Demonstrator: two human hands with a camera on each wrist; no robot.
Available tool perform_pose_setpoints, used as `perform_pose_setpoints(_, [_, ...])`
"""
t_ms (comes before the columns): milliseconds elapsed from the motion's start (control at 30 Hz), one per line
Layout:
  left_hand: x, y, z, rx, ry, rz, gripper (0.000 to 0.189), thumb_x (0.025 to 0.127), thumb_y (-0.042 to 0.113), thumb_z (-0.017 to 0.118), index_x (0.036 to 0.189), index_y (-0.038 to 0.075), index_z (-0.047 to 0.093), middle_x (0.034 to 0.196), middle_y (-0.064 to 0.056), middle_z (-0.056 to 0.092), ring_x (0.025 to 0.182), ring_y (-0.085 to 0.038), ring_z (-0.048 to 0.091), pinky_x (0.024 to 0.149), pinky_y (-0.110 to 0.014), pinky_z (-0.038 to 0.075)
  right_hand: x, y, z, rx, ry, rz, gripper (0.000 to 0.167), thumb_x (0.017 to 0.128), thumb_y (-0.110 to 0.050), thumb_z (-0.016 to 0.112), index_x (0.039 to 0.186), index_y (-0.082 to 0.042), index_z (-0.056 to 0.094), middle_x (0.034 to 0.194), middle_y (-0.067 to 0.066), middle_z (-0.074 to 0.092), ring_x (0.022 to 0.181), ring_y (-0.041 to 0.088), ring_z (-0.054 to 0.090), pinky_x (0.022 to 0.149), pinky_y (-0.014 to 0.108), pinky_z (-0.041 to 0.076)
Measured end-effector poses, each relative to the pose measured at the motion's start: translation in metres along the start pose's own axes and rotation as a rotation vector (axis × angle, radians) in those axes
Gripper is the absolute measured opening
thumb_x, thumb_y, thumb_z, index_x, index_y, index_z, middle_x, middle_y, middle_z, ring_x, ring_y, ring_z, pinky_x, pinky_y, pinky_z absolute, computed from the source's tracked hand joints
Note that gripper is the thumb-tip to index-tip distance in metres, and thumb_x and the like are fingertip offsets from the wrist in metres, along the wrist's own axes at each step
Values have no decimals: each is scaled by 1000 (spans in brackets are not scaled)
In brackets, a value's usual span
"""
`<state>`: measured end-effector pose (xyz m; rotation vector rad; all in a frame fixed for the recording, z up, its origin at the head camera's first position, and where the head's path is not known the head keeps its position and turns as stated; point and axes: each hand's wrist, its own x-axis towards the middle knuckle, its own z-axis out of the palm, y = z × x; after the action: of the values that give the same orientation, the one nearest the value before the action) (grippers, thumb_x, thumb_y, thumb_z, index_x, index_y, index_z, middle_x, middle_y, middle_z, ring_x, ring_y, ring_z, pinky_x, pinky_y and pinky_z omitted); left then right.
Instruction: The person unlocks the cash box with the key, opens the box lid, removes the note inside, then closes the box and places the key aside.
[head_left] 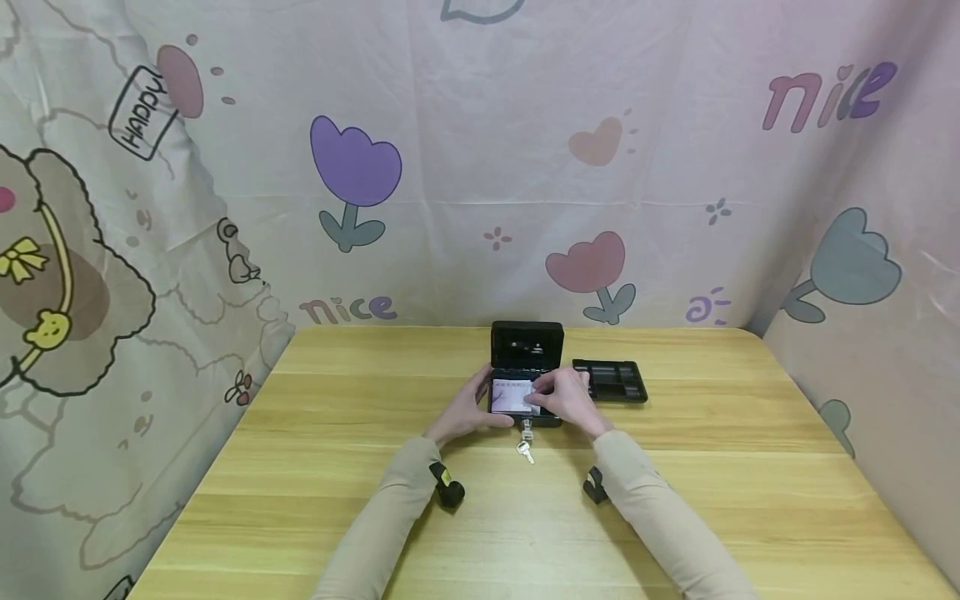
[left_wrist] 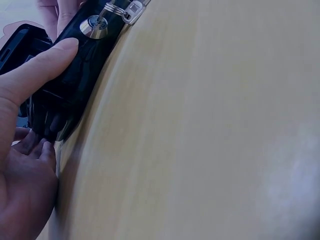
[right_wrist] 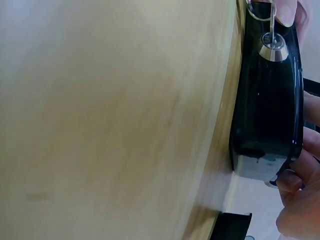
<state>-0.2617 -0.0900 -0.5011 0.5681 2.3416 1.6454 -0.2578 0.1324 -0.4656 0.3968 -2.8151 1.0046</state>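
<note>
A small black cash box [head_left: 527,345] stands on the table with its lid raised. My left hand [head_left: 465,414] grips its left side, the thumb [left_wrist: 62,50] lying over the front face near the lock. A pale printed card [head_left: 512,395] lies across the inside of the box. Over the box's right half, my right hand [head_left: 567,396] pinches the card near its right edge with thumb and fingers. The fingertips are partly hidden behind the box wall in the right wrist view. A key stands in the round silver lock [right_wrist: 274,49], and a second key [head_left: 526,452] hangs from its ring.
A black compartment tray [head_left: 637,392] lies right beside the box, close to my right hand. The wooden table [head_left: 360,392] reaches back to a printed cloth [head_left: 465,167] that hangs behind it and at both sides.
</note>
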Motion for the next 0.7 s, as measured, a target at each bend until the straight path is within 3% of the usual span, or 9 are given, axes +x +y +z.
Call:
perform_pose_setpoints(467, [-2,2,0,-7,-16,-2,116,77,18,88,161,-1,10,169,-21,12,156,-37,17,130,-45,19,4,-5,7,94,37,56,22,78,-19,86,94,-6,80,86,7,80,100,29,70,90,47,29])
perform_pose_setpoints(700, [-1,2,-1,-26,-15,3,115,77,16,88,160,-1,10,169,-21,12,156,-37,17,130,-45,18,4,-6,6,150,40,95,22,78,-18,86,95,-6,80,84,7,80,96,28,72,94,48,29])
